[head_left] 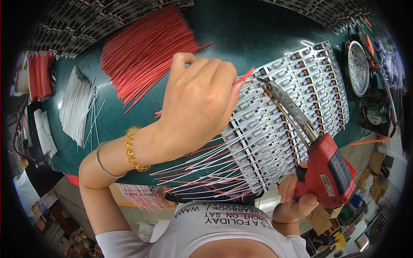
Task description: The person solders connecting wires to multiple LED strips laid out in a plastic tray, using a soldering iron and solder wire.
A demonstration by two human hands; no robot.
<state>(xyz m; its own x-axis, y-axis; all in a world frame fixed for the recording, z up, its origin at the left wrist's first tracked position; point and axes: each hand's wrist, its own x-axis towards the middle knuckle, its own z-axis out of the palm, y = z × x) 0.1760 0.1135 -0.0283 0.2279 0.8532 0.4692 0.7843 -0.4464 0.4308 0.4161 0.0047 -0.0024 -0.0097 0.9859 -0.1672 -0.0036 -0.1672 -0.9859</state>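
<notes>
Red wire (pixel 245 76) is what we see pinched at the fingertips of the left hand (pixel 200 101), its grip pressed together on the wire's end just above the white boards (pixel 297 107). The back of that hand faces us, so the fingertips themselves are hidden and we cannot tell how many fingers share the pinch. The wire's tip meets the point of the soldering gun (pixel 309 150) at the upper left corner of the boards; the exact joint is too small to make out.

The right hand (pixel 294 200) wraps the gun's red handle from below, its grip closed around it. Only the knuckles and part of the palm show, and whether a finger rests on a trigger we cannot tell. The gun's worn metal barrel slants up and left across the boards.

The boards lie in a long panel on the dark green surface (pixel 241 38), with many red and white leads (pixel 206 172) fanning from their near edge toward our body. A shirt hides where those leads end.

A loose heap of red wires (pixel 146 47) lies on the surface beyond the left hand, and a bundle of white wires (pixel 77 103) sits well to the left. At the far right a round metal dish (pixel 358 68) and a small fan (pixel 375 115) bend with the lens, and their details are hard to read. More boards along the top rim are cut off.
</notes>
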